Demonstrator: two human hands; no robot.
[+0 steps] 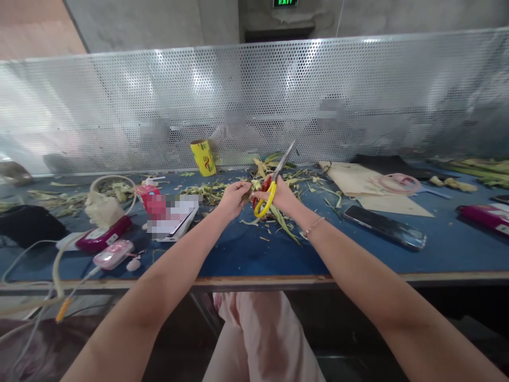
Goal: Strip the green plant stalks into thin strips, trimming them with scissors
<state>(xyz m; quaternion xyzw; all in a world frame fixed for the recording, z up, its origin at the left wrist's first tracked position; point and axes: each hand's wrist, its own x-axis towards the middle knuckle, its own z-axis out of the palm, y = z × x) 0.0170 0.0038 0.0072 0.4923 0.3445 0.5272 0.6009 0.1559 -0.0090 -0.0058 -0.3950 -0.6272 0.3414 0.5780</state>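
Note:
My right hand point(284, 195) grips scissors point(273, 179) with red and yellow handles, blades pointing up and away to the right. My left hand point(234, 197) is closed in a pinch on a small piece of green leaf point(247, 194) held right at the base of the blades. Both hands hover over the blue table point(238, 254), above a scatter of cut green leaf strips point(284, 225). A thin bracelet circles my right wrist.
A yellow roll point(203, 157) stands at the back by the perforated metal screen. A dark phone point(384, 226) lies to the right, with cardboard pieces point(369, 185) and a pink ring behind. To the left lie a white-and-red box, pink devices and cables point(113, 253).

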